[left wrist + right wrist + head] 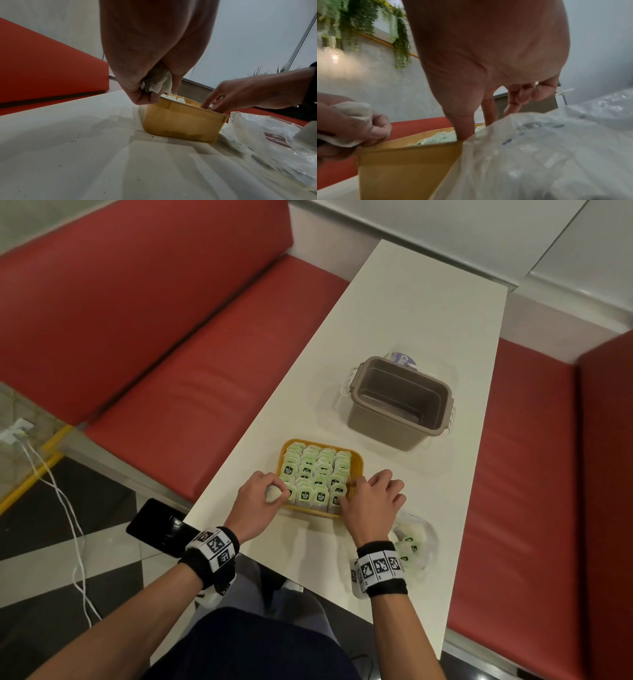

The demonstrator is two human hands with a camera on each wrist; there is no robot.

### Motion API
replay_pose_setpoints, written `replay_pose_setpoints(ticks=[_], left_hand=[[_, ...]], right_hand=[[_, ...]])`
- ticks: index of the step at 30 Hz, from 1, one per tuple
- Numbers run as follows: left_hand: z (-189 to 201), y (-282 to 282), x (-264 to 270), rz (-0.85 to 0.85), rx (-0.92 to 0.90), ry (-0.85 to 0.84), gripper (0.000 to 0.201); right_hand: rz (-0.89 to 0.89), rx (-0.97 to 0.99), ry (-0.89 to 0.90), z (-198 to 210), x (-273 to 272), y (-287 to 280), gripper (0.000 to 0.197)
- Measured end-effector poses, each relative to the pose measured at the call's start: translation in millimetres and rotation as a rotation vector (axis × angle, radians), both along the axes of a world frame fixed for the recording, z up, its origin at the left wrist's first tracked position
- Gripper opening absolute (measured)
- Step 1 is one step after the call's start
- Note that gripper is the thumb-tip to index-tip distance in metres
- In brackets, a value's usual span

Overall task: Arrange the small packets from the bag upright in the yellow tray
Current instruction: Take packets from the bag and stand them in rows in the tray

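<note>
- Four rows of small packets (317, 474) stand upright in the yellow tray (358, 459), lower centre of the head view; tray looks near full, gaps if any along its near edge.
- Left hand (262, 497), left of tray's near-left corner, fingers curled round a bunch of packets (157, 82); count not readable. Thumb and fingertips sit just above tray rim in the left wrist view.
- Key relation: held packets lie directly beside the near-left corner, so the left hand is the nearer one for that corner; judged next move is a short drop fwd and right into the leftmost row. Packet long axis must go vertical, faces parallel w/ those already standing.
- Right hand (371, 501) at tray's near-right corner, fingers extended down into the tray among the packets, pressing or steadying the last row; holds nothing that I can make out.
- Plastic bag (416, 542), lower right of the head view, lies just behind and right of the right wrist, a few packets inside. Right hand is nearer to it.
- Risk, as judged: tight rows; pushing extras in may tip neighbours.
- Surface: pale table (404, 313), smooth, some specks. Open grey-brown bin (399, 402) well beyond tray, centre right.
- Room: red bench seating (144, 313) left and right of table; hanging greenery on the wall, upper left of the right wrist view.
</note>
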State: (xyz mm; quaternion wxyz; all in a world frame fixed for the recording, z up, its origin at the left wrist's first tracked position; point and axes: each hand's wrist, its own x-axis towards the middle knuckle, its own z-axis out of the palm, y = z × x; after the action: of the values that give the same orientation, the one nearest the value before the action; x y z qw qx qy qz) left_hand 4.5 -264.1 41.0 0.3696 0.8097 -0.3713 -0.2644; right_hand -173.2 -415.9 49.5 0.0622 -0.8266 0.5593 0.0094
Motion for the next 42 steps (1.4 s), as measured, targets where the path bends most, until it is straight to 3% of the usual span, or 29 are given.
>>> replay_pose_setpoints(ticks=[6, 16, 18, 20, 23, 25, 28, 33, 36, 42], left_hand=[[-2.5, 0.5, 1.5, 0.006, -0.009, 0.010, 0.013], [6.4, 1.9, -0.5, 0.028, -0.034, 0.090, 0.011], [19.7, 1.9, -4.5, 0.056, -0.061, 0.232, 0.005], [35.5, -0.4, -10.5, 0.093, -0.107, 0.536, 0.017], [55.5, -6.4, -18.7, 0.137, -0.207, 0.956, 0.039], [64.4, -9.2, -21.4, 0.158, -0.245, 1.116, 0.047], [69.5, -11.9, -24.4, 0.151, -0.278, 1.254, 0.048], [74.2, -13.0, -27.0, 0.118, -0.262, 1.291, 0.058], [80.1, -14.6, -29.0, 0.124, -0.266, 1.259, 0.051], [70.7, -13.7, -23.4, 0.194, -0.257, 1.188, 0.027]], right_hand=[[-0.004, 0.000, 0.147, -3.6, 7.4, -0.5, 0.022], [0.006, -0.037, -0.009, -7.2, 2.9, -2.0, 0.023], [0.004, -0.002, -0.100, 4.0, -2.6, -2.3, 0.030], [0.008, 0.054, -0.273, 22.0, -3.8, -1.0, 0.031], [0.118, 0.226, -0.670, 57.2, -2.2, 8.7, 0.014], [0.204, 0.336, -0.833, 84.1, -0.1, 23.6, 0.008], [0.342, 0.411, -0.897, 109.3, 0.1, 42.8, 0.015], [0.518, 0.352, -0.737, 100.7, -0.6, 47.8, 0.048], [0.485, 0.334, -0.681, 89.2, 0.2, 41.9, 0.037], [0.411, 0.326, -0.851, 89.1, -0.1, 32.8, 0.011]])
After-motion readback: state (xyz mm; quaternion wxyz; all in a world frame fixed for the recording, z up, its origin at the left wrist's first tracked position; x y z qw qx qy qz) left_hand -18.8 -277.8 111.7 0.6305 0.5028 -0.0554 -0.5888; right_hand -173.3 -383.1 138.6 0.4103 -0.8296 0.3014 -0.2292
